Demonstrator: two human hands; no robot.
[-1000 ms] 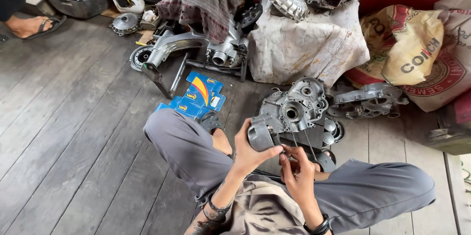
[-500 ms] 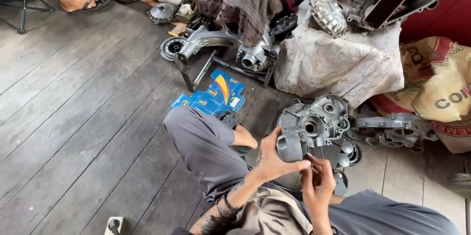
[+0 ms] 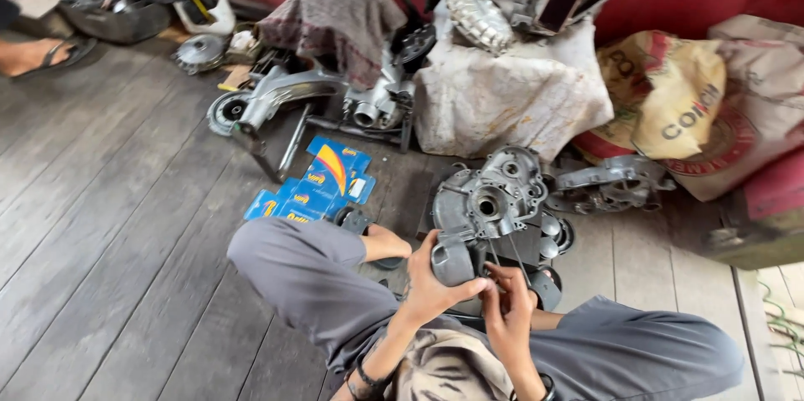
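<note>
A grey metal engine casing stands on the wooden floor between my crossed legs. My left hand grips its near rounded end, thumb stretched toward my other hand. My right hand is pinched on a thin wire or rod that runs up against the casing. My grey trouser legs frame both hands.
Blue part boxes lie left of the casing. Another engine block under a cloth, a white sack with metal parts on it, printed sacks and a loose cover crowd the back. Someone's sandalled foot is at far left.
The view has shifted a little. Both hands stay on the casing's near end, the right hand still working the thin wire.
</note>
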